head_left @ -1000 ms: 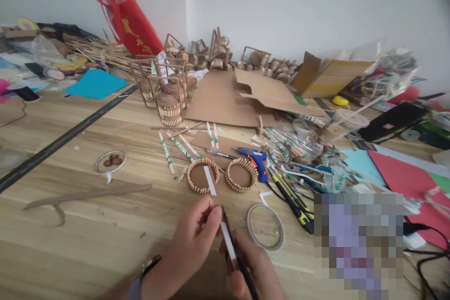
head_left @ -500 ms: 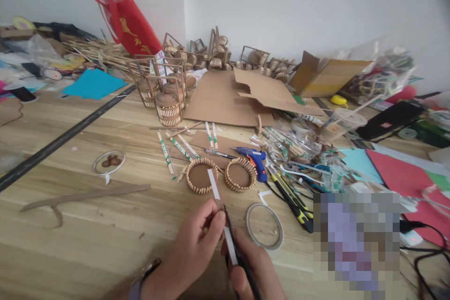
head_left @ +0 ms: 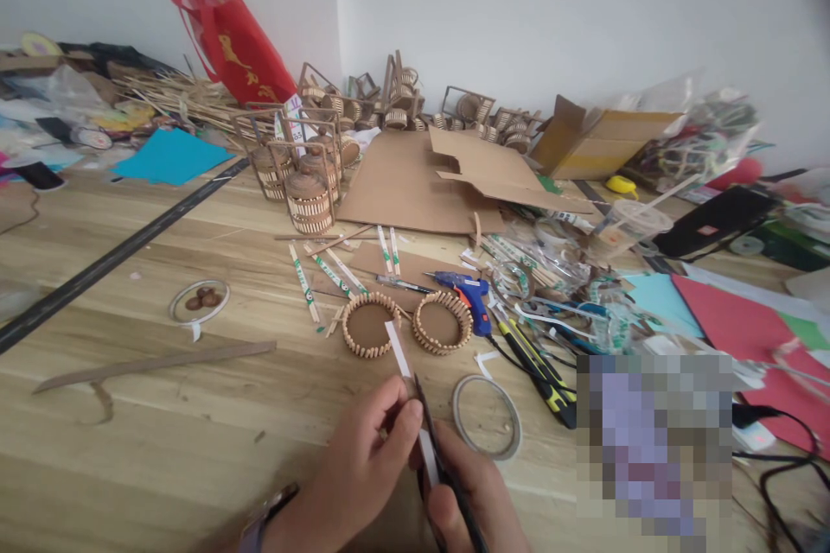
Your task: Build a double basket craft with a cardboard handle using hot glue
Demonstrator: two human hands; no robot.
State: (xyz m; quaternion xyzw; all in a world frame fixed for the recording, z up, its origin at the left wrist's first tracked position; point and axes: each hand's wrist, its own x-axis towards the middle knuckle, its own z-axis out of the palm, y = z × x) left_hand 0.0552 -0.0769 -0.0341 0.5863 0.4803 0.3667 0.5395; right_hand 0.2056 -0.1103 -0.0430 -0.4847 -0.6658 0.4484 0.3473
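Observation:
My left hand [head_left: 369,458] is closed, pinching a narrow strip with white tape [head_left: 398,351] on it between thumb and fingers. My right hand [head_left: 476,484] is wrapped round a pair of black scissors [head_left: 468,511], whose dark blades lie along the strip just right of my left thumb. The strip's lower part runs down beside the blades towards my right thumb. Beyond my hands stand two round stick-walled rings with cardboard bases, a left ring [head_left: 371,325] and a right ring [head_left: 443,323]. A roll of white tape [head_left: 486,417] lies right of my hands.
A blue glue gun [head_left: 472,294] and a yellow-black cutter [head_left: 535,363] lie on the right. Cardboard sheets [head_left: 408,181] and finished stick baskets [head_left: 309,206] stand behind. On the left are a tape ring [head_left: 183,289] with brown beads inside and a long brown strip [head_left: 162,363].
Both hands, with the strip and scissors, have shifted slightly down and right. The scissors stay against the strip; everything else lies as before.

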